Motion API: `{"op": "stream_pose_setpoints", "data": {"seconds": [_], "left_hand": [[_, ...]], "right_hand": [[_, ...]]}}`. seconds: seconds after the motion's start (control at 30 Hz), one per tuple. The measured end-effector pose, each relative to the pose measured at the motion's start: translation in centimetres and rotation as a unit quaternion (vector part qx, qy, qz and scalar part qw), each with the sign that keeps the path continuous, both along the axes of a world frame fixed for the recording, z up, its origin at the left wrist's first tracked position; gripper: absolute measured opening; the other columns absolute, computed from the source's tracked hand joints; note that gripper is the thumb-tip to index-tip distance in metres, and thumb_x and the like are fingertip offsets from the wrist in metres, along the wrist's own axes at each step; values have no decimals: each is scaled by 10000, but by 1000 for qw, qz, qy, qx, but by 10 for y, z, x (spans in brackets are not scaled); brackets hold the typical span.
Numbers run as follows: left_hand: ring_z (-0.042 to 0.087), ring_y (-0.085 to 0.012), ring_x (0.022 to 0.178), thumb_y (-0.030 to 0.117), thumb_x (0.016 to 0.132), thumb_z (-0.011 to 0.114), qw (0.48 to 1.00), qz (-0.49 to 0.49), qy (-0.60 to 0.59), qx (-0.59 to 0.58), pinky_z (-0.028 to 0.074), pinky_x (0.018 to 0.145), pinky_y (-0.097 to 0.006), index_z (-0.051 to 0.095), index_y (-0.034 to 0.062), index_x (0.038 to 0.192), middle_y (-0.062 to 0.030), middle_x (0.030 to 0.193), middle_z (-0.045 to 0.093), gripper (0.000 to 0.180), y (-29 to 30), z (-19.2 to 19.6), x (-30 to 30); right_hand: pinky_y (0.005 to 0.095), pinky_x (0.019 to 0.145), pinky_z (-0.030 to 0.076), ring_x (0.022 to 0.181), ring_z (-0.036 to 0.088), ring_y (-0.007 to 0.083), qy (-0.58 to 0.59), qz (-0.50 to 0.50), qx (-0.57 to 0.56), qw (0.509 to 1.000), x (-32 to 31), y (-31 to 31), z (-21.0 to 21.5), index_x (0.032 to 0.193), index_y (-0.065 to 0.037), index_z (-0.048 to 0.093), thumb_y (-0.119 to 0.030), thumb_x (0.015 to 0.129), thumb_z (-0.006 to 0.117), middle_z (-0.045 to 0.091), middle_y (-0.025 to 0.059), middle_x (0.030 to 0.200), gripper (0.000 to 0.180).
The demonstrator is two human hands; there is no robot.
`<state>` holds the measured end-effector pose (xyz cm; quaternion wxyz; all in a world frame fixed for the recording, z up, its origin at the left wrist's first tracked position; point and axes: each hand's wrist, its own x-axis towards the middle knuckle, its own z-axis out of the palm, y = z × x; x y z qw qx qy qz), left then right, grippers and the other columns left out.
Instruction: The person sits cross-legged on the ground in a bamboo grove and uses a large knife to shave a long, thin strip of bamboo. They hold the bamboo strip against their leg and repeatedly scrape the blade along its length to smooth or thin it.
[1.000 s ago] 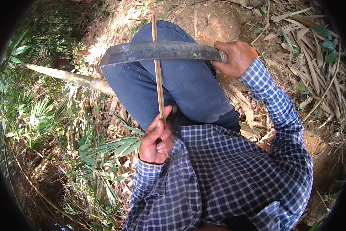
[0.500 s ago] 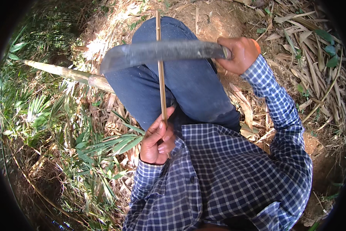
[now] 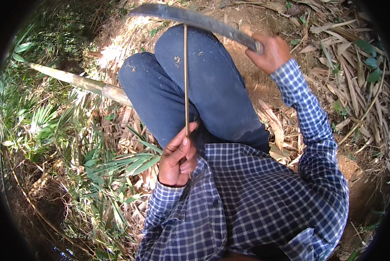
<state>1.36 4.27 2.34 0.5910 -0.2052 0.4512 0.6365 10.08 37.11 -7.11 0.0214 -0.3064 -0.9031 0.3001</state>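
Note:
Pinched between the thumb and fingers of my left hand (image 3: 178, 157) is the near end of a thin, light-brown bamboo strip (image 3: 186, 82). The strip points away from me over my legs in dark trousers. My right hand (image 3: 272, 53) is closed round the handle of a machete (image 3: 203, 22). Its long, slightly curved dark blade stretches leftward, beyond my knees. The blade lies at the far tip of the strip; whether the two touch, I cannot tell.
A bamboo pole (image 3: 79, 81) lies on the ground at the left, ending beside my knee. Green leaves (image 3: 132, 163) stick up near my left hand. Dry leaves (image 3: 353, 69) cover the slope at the right, and bare brown soil (image 3: 258, 26) shows beyond my knees.
The machete has moved away from me along the strip, from its upper part to its far tip, and its blade now slants. The strip looks narrower, turned more edge-on. My left hand stays in place.

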Motion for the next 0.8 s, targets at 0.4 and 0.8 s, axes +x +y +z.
{"op": "stream_pose_setpoints", "data": {"seconds": [0.4,0.8], "left_hand": [[330,-7,468,103,983,579,984,-34,157,-79,257,402,-165,535,52,1376,20,685,519,399,18,4,8],[307,-5,450,94,982,577,985,-36,147,-88,238,394,-167,550,52,1361,30,658,496,382,20,4,7]], "right_hand": [[422,521,488,578,628,331,49,139,28,989,38,-33,18,782,-56,628,-206,656,758,610,130,639,235],[419,524,506,579,658,327,32,113,47,992,28,-24,23,802,-66,664,-235,707,748,656,144,655,211]]}}
